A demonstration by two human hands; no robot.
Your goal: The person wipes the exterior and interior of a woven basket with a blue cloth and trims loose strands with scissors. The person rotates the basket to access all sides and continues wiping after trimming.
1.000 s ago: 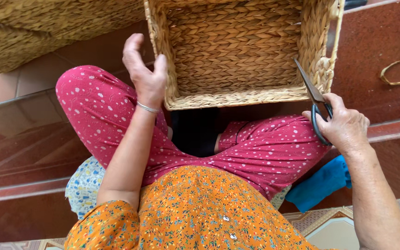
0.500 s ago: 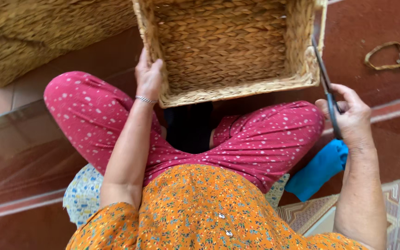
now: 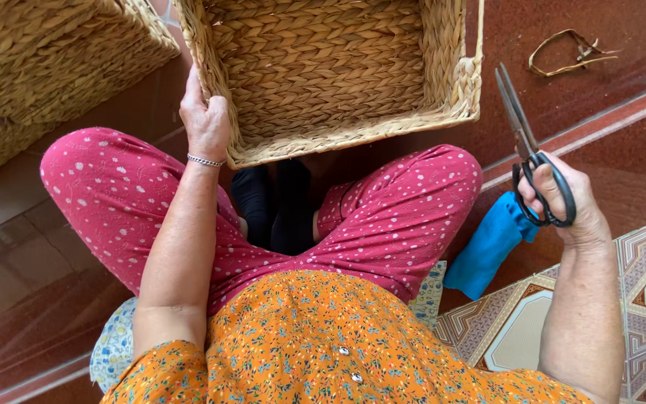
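The person sits cross-legged on a floor (image 3: 585, 105) of polished dark red tile, with a paler patterned tile (image 3: 517, 337) beginning just right of the woven basket (image 3: 330, 75). That open, rectangular basket of braided straw lies straight ahead of the knees, its near rim over the crossed legs. The left hand (image 3: 205, 120) grips the basket's near left corner, fingers (image 3: 196, 93) clamped over the rim. The right hand (image 3: 562, 196) is held up well right of the basket, fingers closed through the black loops of a pair of scissors (image 3: 526, 142) whose blades point up and away. A second woven basket (image 3: 46, 67) stands left of the first. A loose straw scrap (image 3: 570, 51) lies on the floor right of the basket, and a blue cloth (image 3: 491, 243) lies below the scissors
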